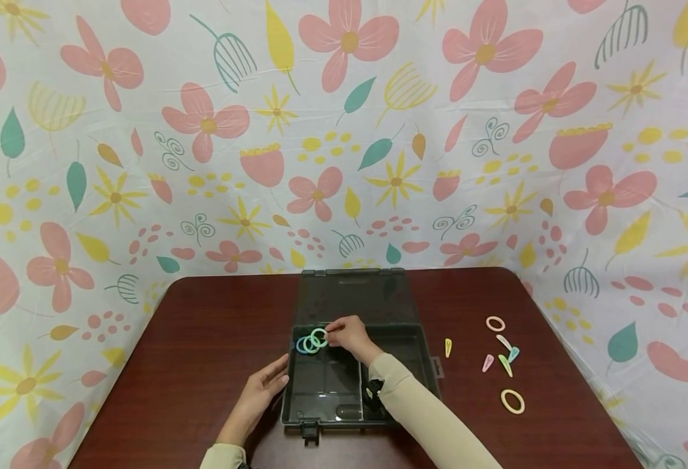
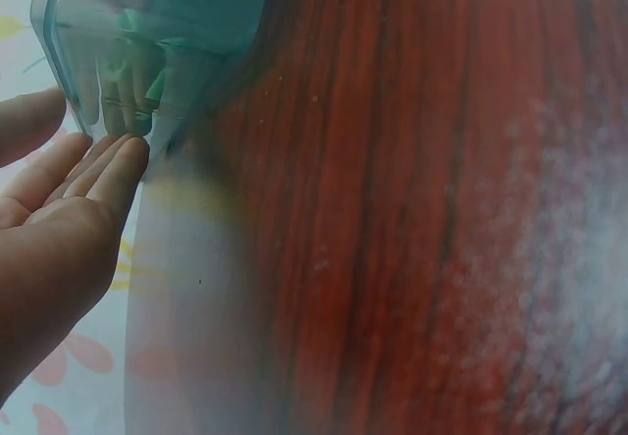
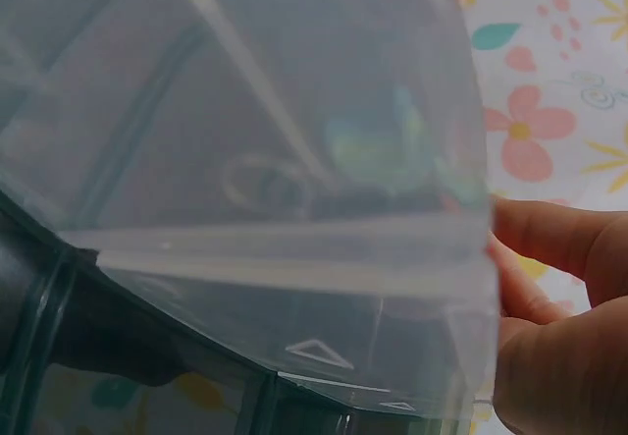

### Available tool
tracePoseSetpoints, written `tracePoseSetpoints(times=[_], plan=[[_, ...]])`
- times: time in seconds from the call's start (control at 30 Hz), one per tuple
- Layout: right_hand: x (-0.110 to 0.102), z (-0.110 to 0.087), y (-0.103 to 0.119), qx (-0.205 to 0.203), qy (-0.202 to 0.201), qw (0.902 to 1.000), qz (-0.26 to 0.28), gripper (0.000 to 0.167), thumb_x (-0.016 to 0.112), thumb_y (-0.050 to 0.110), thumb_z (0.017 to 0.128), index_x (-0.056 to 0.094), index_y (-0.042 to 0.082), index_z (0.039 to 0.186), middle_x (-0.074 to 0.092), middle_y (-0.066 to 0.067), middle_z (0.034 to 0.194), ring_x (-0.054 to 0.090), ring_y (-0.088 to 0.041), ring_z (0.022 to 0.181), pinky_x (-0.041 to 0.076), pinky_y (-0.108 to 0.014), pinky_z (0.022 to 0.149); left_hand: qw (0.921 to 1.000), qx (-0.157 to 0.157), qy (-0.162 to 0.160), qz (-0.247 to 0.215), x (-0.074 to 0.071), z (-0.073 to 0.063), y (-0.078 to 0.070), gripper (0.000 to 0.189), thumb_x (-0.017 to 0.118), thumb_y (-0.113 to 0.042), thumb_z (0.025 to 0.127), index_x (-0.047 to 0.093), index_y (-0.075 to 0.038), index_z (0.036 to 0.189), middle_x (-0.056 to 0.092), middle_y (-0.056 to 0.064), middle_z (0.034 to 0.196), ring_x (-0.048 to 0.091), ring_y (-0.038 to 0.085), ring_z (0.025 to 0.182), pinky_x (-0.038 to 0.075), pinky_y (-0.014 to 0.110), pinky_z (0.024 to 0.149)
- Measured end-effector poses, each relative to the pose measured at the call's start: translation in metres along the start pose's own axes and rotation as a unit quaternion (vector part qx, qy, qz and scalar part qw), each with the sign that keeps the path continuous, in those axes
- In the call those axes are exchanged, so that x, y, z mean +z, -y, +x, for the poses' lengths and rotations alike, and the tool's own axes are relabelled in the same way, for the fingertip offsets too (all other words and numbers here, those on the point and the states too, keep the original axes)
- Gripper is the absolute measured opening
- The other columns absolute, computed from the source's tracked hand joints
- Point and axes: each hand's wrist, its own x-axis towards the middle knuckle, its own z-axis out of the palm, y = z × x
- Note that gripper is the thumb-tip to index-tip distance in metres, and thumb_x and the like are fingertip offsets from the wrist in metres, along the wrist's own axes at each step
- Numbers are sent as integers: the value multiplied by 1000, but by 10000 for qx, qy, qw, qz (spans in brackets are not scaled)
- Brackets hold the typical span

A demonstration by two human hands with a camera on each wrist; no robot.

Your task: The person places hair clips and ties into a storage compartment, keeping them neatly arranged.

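A dark see-through plastic box point(image 1: 284, 397) lies on the table with its lid folded back. Along its left wall, my left hand point(image 1: 257, 389) rests with fingers fairly straight, touching the outside; the left wrist view shows these fingertips point(image 2: 132, 150) against the plastic. Over the box's far left compartment, my right hand point(image 1: 350, 337) pinches the right edge of a light green ring-shaped hair tie point(image 1: 313, 339). Blue and teal hair ties point(image 1: 300, 346) overlap beside it. In the right wrist view, clear plastic partly covers the fingers of my right hand point(image 3: 564, 298), and the ties look blurred.
Right of the box lie several small snap hair clips, including a yellow one point(image 1: 448, 348), a pink one point(image 1: 488, 363) and a green one point(image 1: 505, 366). Two pale rings, an upper one point(image 1: 488, 327) and a lower one point(image 1: 505, 404), lie nearby. A flowered cloth point(image 1: 344, 215) hangs behind the table.
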Motion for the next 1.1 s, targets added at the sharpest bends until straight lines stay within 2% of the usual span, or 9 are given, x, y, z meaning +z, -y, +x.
tracePoseSetpoints(times=[0.23,0.4,0.63,0.9,1.1], plan=[[2,1,-1,-54,-64,9999,-90,15,67,-8,84,68,-12,98,68,-19,90,70,-32,77,58,-43,74,10000,3,-1,0,0,0,0,51,54,-5,98,38,-3,147,36,22,149,36,37,136,39,44,106],[4,1,-3,-164,-77,9991,-384,16,68,-7,83,69,-12,98,69,-18,88,70,-25,72,59,-42,72,10000,-49,3,16,0,-1,0,51,54,-6,98,38,-3,147,35,22,149,36,38,136,40,45,105],[6,2,-3,-286,-69,9971,-696,15,70,-8,82,70,-11,97,70,-16,81,70,-24,70,59,-41,69,10000,4,-45,24,0,-1,0,51,55,-6,98,39,-3,146,36,22,149,37,37,135,40,43,105],[7,2,-3,-257,9,9956,-898,16,69,-6,84,70,-11,99,69,-17,83,70,-25,73,59,-40,70,9999,46,-65,83,1,0,1,50,55,-5,98,40,-1,146,37,23,148,38,38,134,40,43,105],[6,0,-4,-541,38,9893,-1356,19,70,-2,84,71,-9,101,70,-16,86,68,-24,74,58,-35,64,9999,32,-126,81,1,-1,1,50,56,-6,97,41,-2,145,38,22,148,39,37,134,39,44,105]])
